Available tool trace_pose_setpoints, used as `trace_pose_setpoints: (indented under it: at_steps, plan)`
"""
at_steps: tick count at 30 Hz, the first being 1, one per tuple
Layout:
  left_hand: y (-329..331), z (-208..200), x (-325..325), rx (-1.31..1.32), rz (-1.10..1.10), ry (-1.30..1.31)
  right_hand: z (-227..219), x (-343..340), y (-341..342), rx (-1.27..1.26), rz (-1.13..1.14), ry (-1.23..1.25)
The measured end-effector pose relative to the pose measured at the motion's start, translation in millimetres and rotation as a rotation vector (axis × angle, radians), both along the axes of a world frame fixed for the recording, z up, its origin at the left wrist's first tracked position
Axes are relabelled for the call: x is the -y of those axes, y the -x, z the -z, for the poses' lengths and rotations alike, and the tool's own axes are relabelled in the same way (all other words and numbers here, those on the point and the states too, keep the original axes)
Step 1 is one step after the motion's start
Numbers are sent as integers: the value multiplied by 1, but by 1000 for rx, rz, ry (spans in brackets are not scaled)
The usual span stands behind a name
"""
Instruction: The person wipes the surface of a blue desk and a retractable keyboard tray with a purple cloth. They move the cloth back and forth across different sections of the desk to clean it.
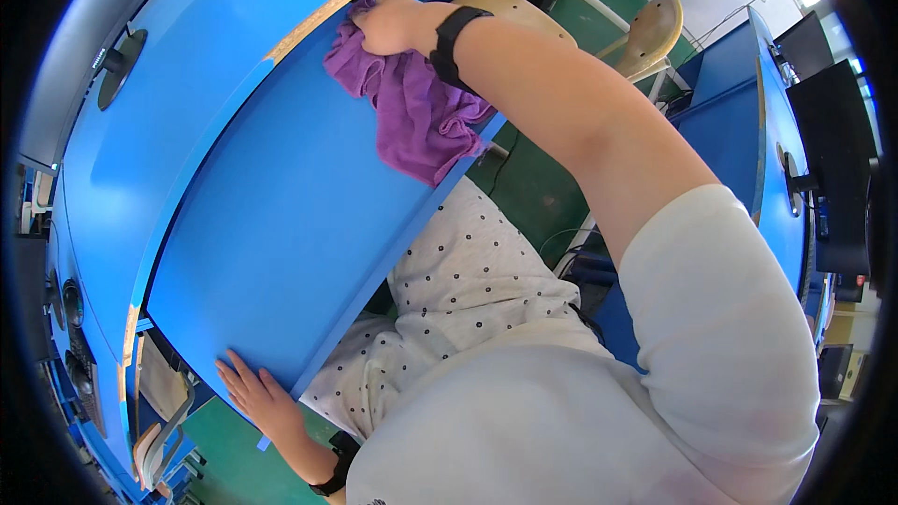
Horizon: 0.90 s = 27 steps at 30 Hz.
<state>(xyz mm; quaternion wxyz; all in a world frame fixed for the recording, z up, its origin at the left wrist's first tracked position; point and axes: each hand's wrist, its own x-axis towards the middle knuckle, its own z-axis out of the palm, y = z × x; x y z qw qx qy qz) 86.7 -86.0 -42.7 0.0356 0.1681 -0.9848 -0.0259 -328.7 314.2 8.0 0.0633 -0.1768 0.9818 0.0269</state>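
One purple cloth (412, 108) bunched under right hand (388, 26), grip clamped on it; left hand (257, 397) flat, open.

Blue desk top (281, 224) w/ purple cloth (416, 112) on it (draped over front edge).

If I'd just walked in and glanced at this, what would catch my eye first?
Probably the purple cloth, bunched under the right hand and pressed onto the bright blue desk top near its far end, part of it hanging over the edge. Next, the left hand lies flat with spread fingers at the desk's near corner. Wooden chairs stand beyond on a green floor.
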Motion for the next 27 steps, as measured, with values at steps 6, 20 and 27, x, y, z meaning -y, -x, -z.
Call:
trace_pose_setpoints:
  at_steps: [6,20,27]
  plan:
    - [0,2,1,-20,13,10,-3,-19,-42,-54,-121,34]
    - [0,2,2,-11,-14,8,13,-28,-67,46,-293,48]
    - [3,6,10,-37,33,-3,16,1,-41,-71,-374,131]
